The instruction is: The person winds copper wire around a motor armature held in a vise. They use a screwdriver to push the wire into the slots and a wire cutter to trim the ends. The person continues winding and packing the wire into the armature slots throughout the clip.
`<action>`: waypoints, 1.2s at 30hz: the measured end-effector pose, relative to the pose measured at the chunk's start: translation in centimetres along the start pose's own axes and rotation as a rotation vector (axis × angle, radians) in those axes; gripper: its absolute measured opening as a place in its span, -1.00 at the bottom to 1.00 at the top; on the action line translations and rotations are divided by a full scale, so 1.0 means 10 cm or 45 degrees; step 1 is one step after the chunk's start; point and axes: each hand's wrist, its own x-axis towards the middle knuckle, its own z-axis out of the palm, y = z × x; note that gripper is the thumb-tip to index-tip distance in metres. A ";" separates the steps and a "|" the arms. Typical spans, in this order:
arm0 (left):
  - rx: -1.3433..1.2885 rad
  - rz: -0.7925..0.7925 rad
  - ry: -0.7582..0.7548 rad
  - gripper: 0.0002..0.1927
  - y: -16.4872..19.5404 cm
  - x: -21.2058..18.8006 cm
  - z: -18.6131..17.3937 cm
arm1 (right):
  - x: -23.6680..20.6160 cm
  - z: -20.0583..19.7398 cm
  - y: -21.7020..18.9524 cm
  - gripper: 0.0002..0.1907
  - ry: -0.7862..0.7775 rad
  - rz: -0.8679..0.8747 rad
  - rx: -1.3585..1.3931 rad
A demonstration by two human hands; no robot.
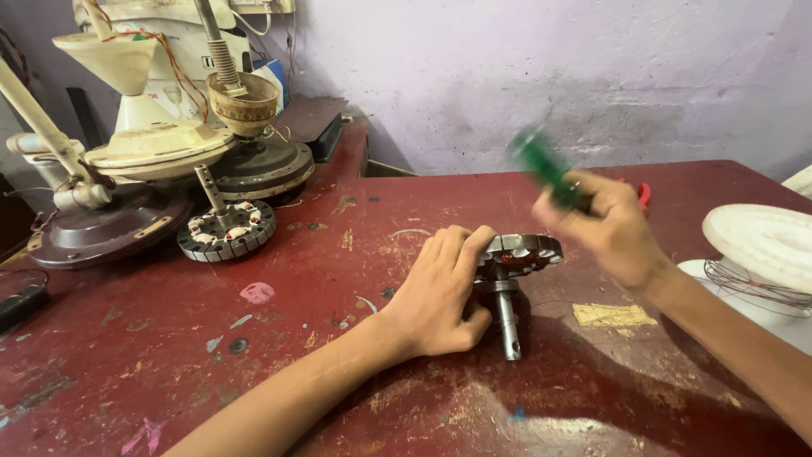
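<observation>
A round fan stator (pixel 529 250) with copper windings and a steel shaft lies tilted on the red worktable (pixel 279 355), shaft pointing toward me. My left hand (pixel 440 292) grips its left rim and holds it steady. My right hand (pixel 609 224) is raised just right of the stator, closed around a green-handled tool (pixel 545 169) that is blurred with motion and points up and left. The tool's tip is hidden inside my fist.
A second stator (pixel 227 230) on a shaft stands at the left. Behind it are stacked ceiling fan housings (pixel 161 148) and motor covers. A white spool of thin wire (pixel 761 245) sits at the right edge. A lilac wall runs behind the table.
</observation>
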 end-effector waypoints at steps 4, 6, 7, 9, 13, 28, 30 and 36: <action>-0.016 0.003 0.020 -0.10 -0.01 -0.02 0.00 | -0.06 0.04 -0.01 -0.82 -0.189 0.007 -0.269; -0.013 0.015 0.031 -0.10 -0.02 -0.02 0.00 | -0.06 0.04 -0.05 -0.80 -0.228 -0.035 -0.313; -0.013 0.021 0.034 -0.09 -0.02 -0.02 0.01 | -0.05 0.04 -0.07 -0.73 -0.249 -0.070 -0.325; -0.015 0.004 0.025 -0.09 -0.02 -0.04 0.01 | -0.06 0.06 -0.11 -0.62 -0.274 -0.169 -0.318; -0.015 -0.017 0.021 -0.09 -0.02 -0.03 0.01 | -0.07 0.07 -0.17 -0.58 -0.240 -0.206 -0.423; -0.025 0.015 0.068 -0.09 -0.02 -0.02 0.00 | -0.09 0.09 -0.25 -0.57 -0.265 -0.217 -0.411; -0.024 0.006 0.063 -0.09 -0.02 -0.02 0.00 | -0.08 0.10 -0.24 -0.58 -0.276 -0.236 -0.386; -0.038 -0.011 0.053 -0.09 -0.03 -0.04 0.00 | -0.11 0.15 -0.27 -0.58 -0.209 -0.239 -0.551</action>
